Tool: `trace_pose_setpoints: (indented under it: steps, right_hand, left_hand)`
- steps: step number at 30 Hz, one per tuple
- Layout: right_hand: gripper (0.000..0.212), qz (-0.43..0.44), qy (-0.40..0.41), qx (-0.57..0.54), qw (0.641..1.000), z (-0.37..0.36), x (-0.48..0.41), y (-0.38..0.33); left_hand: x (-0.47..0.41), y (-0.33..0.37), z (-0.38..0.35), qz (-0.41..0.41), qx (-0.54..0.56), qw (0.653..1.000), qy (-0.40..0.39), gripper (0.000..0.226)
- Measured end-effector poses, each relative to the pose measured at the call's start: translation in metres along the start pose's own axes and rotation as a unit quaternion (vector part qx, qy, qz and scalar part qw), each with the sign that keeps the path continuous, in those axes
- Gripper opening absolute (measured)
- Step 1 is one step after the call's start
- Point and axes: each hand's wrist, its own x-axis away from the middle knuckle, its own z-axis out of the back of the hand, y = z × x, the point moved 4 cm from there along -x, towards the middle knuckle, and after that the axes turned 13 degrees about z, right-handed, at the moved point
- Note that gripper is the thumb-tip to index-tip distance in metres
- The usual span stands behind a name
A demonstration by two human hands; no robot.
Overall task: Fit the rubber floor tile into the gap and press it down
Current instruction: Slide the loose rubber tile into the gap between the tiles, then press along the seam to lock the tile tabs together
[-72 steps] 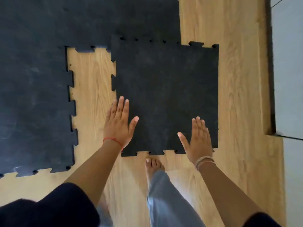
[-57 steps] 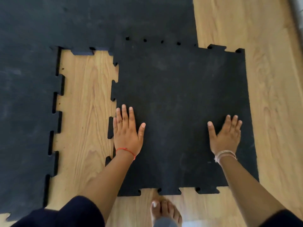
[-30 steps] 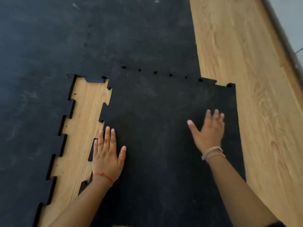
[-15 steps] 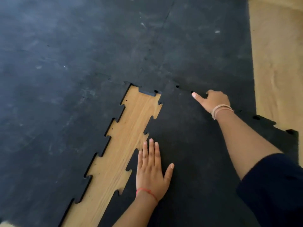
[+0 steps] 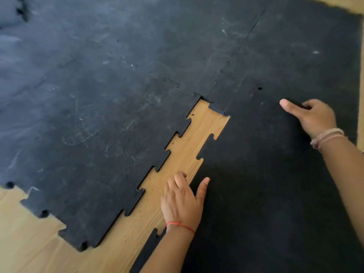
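Observation:
The loose black rubber floor tile (image 5: 266,194) lies on the right, its toothed left edge facing the laid black mat (image 5: 98,115). A narrow strip of wooden floor, the gap (image 5: 187,152), shows between them. The tile's far edge overlaps the laid mat. My left hand (image 5: 183,201) is at the tile's left edge, fingers curled over the edge and thumb lying on top. My right hand (image 5: 313,115) is at the tile's far part, thumb stretched out to the left and fingers curled in at the tile; its fingertips are hidden.
The laid mat fills the far and left floor, with jigsaw teeth along its near edge. Bare wooden floor (image 5: 29,245) shows at the lower left and in a sliver along the right edge (image 5: 361,134).
The tile has slid left and the gap has narrowed. My left hand went from flat on the tile to curled at its left edge. My right hand moved from the middle to the far edge.

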Motion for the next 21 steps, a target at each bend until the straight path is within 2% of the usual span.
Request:
trace_pose_setpoints:
  steps: [3,5,7,8,10,12,15,18,21]
  right_hand:
    - [0.072,0.019,-0.007,-0.023,1.000,-0.015,-0.016,-0.021]
    - [0.071,0.019,-0.031,-0.021,0.999,-0.036,-0.031,-0.038]
    - [0.066,0.034,-0.090,0.057,0.994,-0.065,-0.039,-0.051]
    - [0.065,0.057,-0.127,0.122,0.983,-0.081,-0.038,-0.059]
    - [0.077,0.110,-0.210,0.198,0.951,-0.113,-0.020,-0.071]
    - [0.089,0.145,-0.267,0.231,0.924,-0.139,0.008,-0.075]
    - [0.099,0.205,-0.269,0.292,0.895,-0.155,0.035,-0.073]
    - [0.104,0.201,-0.202,0.286,0.915,-0.140,0.016,-0.073]
    - [0.102,0.129,-0.222,0.269,0.928,-0.129,-0.022,-0.067]
  left_hand:
    - [-0.011,-0.005,0.030,-0.005,0.035,0.995,0.093,0.058]
    - [-0.031,-0.008,0.042,0.000,0.028,0.991,0.128,0.058]
    - [-0.055,-0.015,0.047,0.016,-0.019,0.990,0.136,0.065]
    - [-0.065,-0.021,0.045,0.034,-0.046,0.992,0.115,0.070]
    - [-0.065,-0.035,0.036,0.066,-0.060,0.995,0.054,0.075]
    - [-0.036,-0.043,0.024,0.042,-0.059,0.997,0.039,0.072]
    - [0.020,-0.054,0.000,0.005,-0.082,0.996,-0.020,0.074]
    - [0.032,-0.069,-0.010,0.008,-0.124,0.992,-0.032,0.079]
    - [0.020,-0.072,-0.006,0.014,-0.132,0.991,-0.027,0.084]
